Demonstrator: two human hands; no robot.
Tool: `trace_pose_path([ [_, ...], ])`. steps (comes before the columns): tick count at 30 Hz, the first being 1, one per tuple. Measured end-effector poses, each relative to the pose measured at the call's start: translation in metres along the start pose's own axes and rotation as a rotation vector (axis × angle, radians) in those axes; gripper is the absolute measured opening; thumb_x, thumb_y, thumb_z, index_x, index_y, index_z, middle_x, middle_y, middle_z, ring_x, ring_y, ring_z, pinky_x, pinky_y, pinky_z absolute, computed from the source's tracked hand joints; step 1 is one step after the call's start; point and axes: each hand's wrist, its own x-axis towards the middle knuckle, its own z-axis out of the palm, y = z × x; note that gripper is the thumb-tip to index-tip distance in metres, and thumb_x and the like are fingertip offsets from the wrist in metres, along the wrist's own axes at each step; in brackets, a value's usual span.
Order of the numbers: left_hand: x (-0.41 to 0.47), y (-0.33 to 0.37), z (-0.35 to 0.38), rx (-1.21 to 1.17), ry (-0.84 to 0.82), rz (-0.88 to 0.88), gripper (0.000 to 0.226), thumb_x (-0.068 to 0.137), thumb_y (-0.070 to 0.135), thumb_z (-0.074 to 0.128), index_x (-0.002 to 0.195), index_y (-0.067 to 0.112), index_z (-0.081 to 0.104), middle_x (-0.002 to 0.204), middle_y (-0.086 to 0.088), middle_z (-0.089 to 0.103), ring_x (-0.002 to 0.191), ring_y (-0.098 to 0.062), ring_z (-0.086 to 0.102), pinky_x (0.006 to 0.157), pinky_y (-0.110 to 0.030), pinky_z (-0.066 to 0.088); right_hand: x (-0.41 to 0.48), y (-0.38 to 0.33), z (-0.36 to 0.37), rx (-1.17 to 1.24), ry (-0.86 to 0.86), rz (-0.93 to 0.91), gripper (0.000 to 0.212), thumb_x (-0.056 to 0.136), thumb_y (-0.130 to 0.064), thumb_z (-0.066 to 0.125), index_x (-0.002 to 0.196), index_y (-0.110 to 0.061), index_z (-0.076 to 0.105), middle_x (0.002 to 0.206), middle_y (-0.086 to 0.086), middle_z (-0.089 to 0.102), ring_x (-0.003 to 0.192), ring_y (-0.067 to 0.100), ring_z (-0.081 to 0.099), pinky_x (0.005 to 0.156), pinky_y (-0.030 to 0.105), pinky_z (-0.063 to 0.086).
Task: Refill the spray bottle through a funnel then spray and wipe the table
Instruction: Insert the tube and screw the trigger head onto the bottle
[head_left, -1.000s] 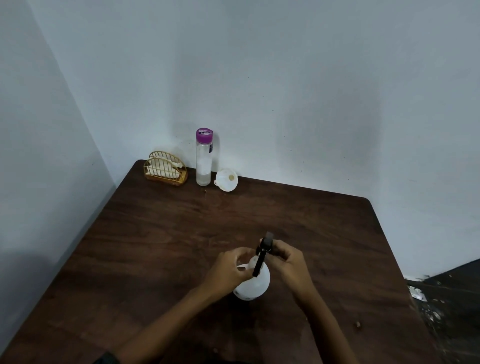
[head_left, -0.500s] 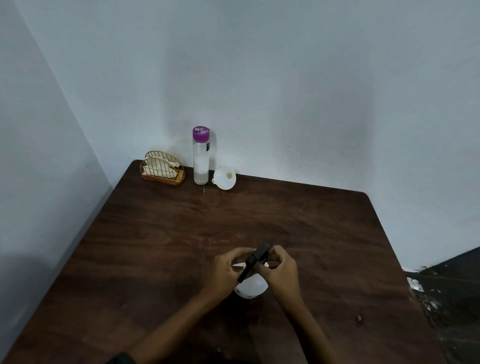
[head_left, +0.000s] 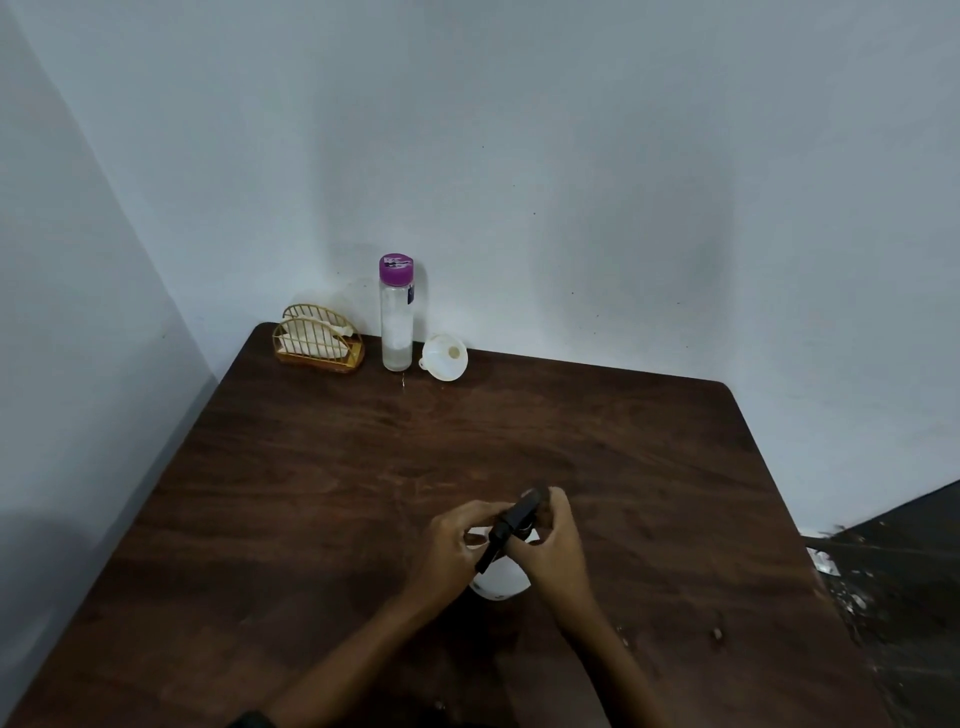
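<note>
While both hands grip it, left hand (head_left: 451, 545) and right hand (head_left: 551, 548) closed on the black sprayer (head_left: 511, 525), one spray bottle (head_left: 500, 582) stands near-centre on the table (head_left: 311, 493). One water bottle (head_left: 396, 314), one funnel (head_left: 444, 357), one napkin holder (head_left: 318, 339) line the far edge; wide bare wood between.

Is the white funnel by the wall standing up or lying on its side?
On its side: the funnel lies on the table, its wide mouth facing the camera.

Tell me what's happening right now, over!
Left hand and right hand both gripping black spray head on round white spray bottle. White plastic funnel untouched by wall. Nothing blocking.
</note>
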Motion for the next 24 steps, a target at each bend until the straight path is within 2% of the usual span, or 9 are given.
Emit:
trace_pose_path([
  [2, 0.001, 0.0, 0.0, 0.0, -0.005, -0.004, 0.032, 0.072, 0.036, 0.065, 0.104, 0.033, 0.068, 0.102, 0.014, 0.071, 0.099, -0.004, 0.065, 0.084, -0.033, 0.055, -0.004, 0.001, -0.01, 0.051, -0.076, -0.009, 0.032, 0.075, -0.014, 0.073, 0.106, -0.02, 0.064, 0.105, -0.004, 0.065, 0.097, 0.004, 0.061, 0.08, 0.017, 0.049],
  [4, 0.002, 0.0, 0.0, -0.002, -0.011, -0.003, 0.033, 0.072, 0.042, 0.068, 0.103, 0.032, 0.069, 0.101, 0.012, 0.071, 0.098, -0.004, 0.065, 0.084, -0.032, 0.055, -0.006, 0.0, -0.017, 0.054, -0.087, -0.028, 0.028, 0.078, -0.011, 0.073, 0.105, -0.017, 0.069, 0.109, -0.004, 0.065, 0.101, 0.004, 0.061, 0.081, 0.019, 0.049],
  [6, 0.002, 0.0, 0.0, -0.005, -0.01, -0.004, 0.029, 0.074, 0.039, 0.074, 0.102, 0.033, 0.07, 0.1, 0.011, 0.072, 0.096, -0.005, 0.066, 0.082, -0.029, 0.055, -0.006, 0.0, -0.017, 0.051, -0.052, -0.048, 0.023, 0.077, -0.005, 0.074, 0.097, -0.016, 0.07, 0.103, 0.0, 0.066, 0.096, 0.007, 0.063, 0.078, 0.022, 0.051],
  [8, 0.002, -0.002, -0.001, -0.013, 0.002, -0.025, 0.027, 0.077, 0.024, 0.077, 0.098, 0.038, 0.069, 0.1, 0.012, 0.072, 0.096, -0.005, 0.067, 0.08, -0.025, 0.054, -0.004, 0.001, -0.013, 0.038, -0.012, -0.038, 0.023, 0.074, -0.004, 0.076, 0.091, -0.015, 0.066, 0.095, 0.004, 0.066, 0.09, 0.012, 0.064, 0.074, 0.026, 0.053],
  [11, 0.001, -0.008, -0.003, -0.032, 0.018, -0.059, 0.046, 0.077, 0.001, 0.073, 0.091, 0.045, 0.07, 0.099, 0.017, 0.072, 0.097, -0.006, 0.067, 0.08, -0.021, 0.054, -0.001, 0.003, -0.003, 0.014, 0.052, -0.011, 0.025, 0.071, -0.002, 0.076, 0.085, -0.011, 0.057, 0.086, 0.007, 0.064, 0.08, 0.017, 0.062, 0.068, 0.03, 0.05],
  [14, -0.002, -0.007, -0.002, -0.054, 0.025, -0.063, 0.039, 0.074, 0.001, 0.076, 0.094, 0.034, 0.071, 0.095, 0.013, 0.073, 0.096, -0.006, 0.067, 0.076, -0.016, 0.052, 0.004, 0.006, 0.009, -0.034, 0.132, -0.014, 0.029, 0.07, 0.001, 0.074, 0.079, -0.008, 0.048, 0.078, 0.011, 0.058, 0.069, 0.015, 0.054, 0.059, 0.025, 0.045],
  [17, -0.003, -0.005, -0.001, -0.03, 0.031, -0.041, 0.033, 0.077, 0.0, 0.072, 0.095, 0.028, 0.071, 0.094, 0.015, 0.072, 0.094, -0.001, 0.066, 0.074, -0.012, 0.049, 0.006, 0.007, 0.012, -0.043, 0.117, -0.004, 0.034, 0.07, 0.002, 0.072, 0.079, -0.016, 0.044, 0.076, 0.003, 0.053, 0.066, 0.009, 0.051, 0.056, 0.022, 0.044],
  [21, -0.002, -0.006, -0.003, 0.022, 0.02, -0.049, 0.042, 0.078, -0.002, 0.068, 0.096, 0.036, 0.069, 0.095, 0.02, 0.071, 0.095, 0.003, 0.065, 0.077, -0.014, 0.05, 0.001, 0.009, -0.001, 0.07, -0.051, -0.01, 0.044, 0.069, -0.014, 0.074, 0.109, -0.021, 0.058, 0.106, -0.003, 0.063, 0.094, 0.007, 0.062, 0.076, 0.018, 0.05],
  [24, -0.002, -0.007, -0.003, 0.051, 0.009, -0.043, 0.036, 0.079, 0.014, 0.074, 0.096, 0.043, 0.065, 0.096, 0.022, 0.07, 0.096, 0.003, 0.064, 0.079, -0.016, 0.052, -0.001, 0.008, -0.015, 0.086, -0.114, -0.013, 0.038, 0.064, -0.03, 0.074, 0.101, -0.019, 0.069, 0.112, -0.002, 0.066, 0.1, 0.002, 0.062, 0.079, 0.014, 0.049],
])
